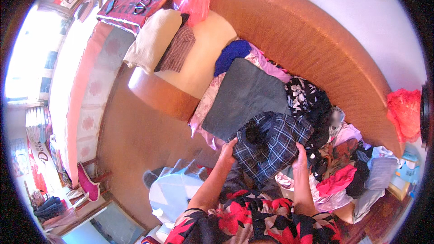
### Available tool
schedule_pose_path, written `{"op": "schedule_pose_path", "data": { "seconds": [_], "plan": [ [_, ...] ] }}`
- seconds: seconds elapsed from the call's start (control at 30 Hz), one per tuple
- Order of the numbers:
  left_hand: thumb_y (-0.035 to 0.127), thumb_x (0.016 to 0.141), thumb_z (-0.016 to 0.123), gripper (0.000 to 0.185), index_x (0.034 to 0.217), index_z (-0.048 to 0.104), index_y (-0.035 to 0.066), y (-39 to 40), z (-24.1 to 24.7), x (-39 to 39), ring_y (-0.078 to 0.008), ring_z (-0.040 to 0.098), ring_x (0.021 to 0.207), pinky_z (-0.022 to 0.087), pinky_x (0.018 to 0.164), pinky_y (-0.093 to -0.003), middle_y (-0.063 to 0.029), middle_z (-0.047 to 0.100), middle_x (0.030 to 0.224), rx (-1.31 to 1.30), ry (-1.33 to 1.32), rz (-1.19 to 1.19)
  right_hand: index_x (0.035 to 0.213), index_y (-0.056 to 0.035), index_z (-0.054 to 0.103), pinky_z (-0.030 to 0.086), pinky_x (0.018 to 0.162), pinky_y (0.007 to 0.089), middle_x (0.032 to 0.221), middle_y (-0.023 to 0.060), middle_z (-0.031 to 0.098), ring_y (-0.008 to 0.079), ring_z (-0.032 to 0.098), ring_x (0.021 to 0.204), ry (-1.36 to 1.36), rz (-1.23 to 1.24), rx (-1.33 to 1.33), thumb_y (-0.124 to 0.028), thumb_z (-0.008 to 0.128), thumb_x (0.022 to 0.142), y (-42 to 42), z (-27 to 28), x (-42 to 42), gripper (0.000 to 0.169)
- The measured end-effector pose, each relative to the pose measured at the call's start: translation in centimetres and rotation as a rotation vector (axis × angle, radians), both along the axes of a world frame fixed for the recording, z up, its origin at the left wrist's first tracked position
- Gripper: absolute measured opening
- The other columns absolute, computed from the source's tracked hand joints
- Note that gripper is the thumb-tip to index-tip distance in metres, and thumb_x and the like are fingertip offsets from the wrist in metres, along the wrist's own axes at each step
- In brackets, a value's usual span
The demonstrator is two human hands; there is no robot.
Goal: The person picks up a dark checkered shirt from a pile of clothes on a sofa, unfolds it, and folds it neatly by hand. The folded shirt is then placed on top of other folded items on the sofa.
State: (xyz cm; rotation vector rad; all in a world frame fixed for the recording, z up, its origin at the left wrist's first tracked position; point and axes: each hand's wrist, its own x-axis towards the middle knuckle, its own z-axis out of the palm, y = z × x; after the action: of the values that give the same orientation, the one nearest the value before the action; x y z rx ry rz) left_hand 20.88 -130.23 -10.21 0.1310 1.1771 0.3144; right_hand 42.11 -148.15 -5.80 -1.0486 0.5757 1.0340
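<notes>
A dark plaid garment [271, 152] with light check lines is held up before my body, its black inside opening showing near the top. My left hand [229, 150] grips its left edge, and my right hand [299, 157] has hold of the right edge. Beyond the garment a dark grey cloth [244, 91] lies flat over a pink patterned cloth [213, 96] on the seat. A bundled royal-blue cloth [234, 52] touches the grey cloth's far end. To its right sits a black garment with white flower prints [301, 95].
Crumpled clothes [339, 162] are heaped on my right along the brown sofa backrest [291, 30]. A folded beige garment [156, 37], a brown checked one [178, 51] and a red plastic bag [193, 1] lie farther off. Scissors [142, 5] rest on a box. A blue-white covered stool [176, 189] stands left.
</notes>
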Motion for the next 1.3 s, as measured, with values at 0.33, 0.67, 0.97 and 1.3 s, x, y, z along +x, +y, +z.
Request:
{"op": "schedule_pose_path", "data": {
  "seconds": [0.33,0.67,0.97,1.3],
  "plan": [
    [0.019,0.08,0.05,0.02,0.085,0.057,0.001,-2.3,6.1,5.6,-0.0246,0.059,0.069,0.049,0.065,-0.0384,-0.0096,0.061,0.08,0.042,-0.049,-0.024,0.102,-0.0018,0.051,0.046,0.076,0.037,0.097,0.0101,0.057,0.0245,0.055,0.086,-0.038,-0.155,0.112,-0.024,0.056,0.073,-4.4,2.9,3.6,0.038],
    [0.02,0.081,0.047,0.022,0.088,0.056,0.001,-3.9,11.5,5.2,-0.0236,0.059,0.071,0.049,0.068,-0.0381,-0.01,0.061,0.083,0.057,-0.128,-0.009,0.108,-0.0004,0.048,0.045,0.079,0.0372,0.102,0.0125,0.055,0.0254,0.055,0.09,-0.107,-0.101,0.228,-0.027,0.051,0.076,-5.4,7.5,3.4,0.042],
    [0.023,0.078,0.051,0.025,0.092,0.054,0.003,6.3,16.8,-2.5,-0.0264,0.059,0.077,0.047,0.075,-0.0414,-0.0111,0.06,0.087,0.135,-0.192,0.102,0.106,-0.0016,0.049,0.042,0.083,0.0368,0.103,0.0115,0.055,0.0262,0.054,0.091,-0.128,-0.013,0.137,-0.024,0.054,0.075,7.6,11.3,-1.6,0.039],
    [0.019,0.079,0.05,0.026,0.098,0.05,0.002,31.9,30.2,-10.2,-0.0244,0.058,0.079,0.047,0.076,-0.0381,-0.0112,0.058,0.092,0.738,-0.217,0.48,0.102,-0.0057,0.052,0.042,0.08,0.0381,0.098,0.0089,0.057,0.0233,0.053,0.089,-0.252,0.321,0.594,-0.022,0.055,0.074,41.8,24.1,-5.0,0.032]
  ]
}}
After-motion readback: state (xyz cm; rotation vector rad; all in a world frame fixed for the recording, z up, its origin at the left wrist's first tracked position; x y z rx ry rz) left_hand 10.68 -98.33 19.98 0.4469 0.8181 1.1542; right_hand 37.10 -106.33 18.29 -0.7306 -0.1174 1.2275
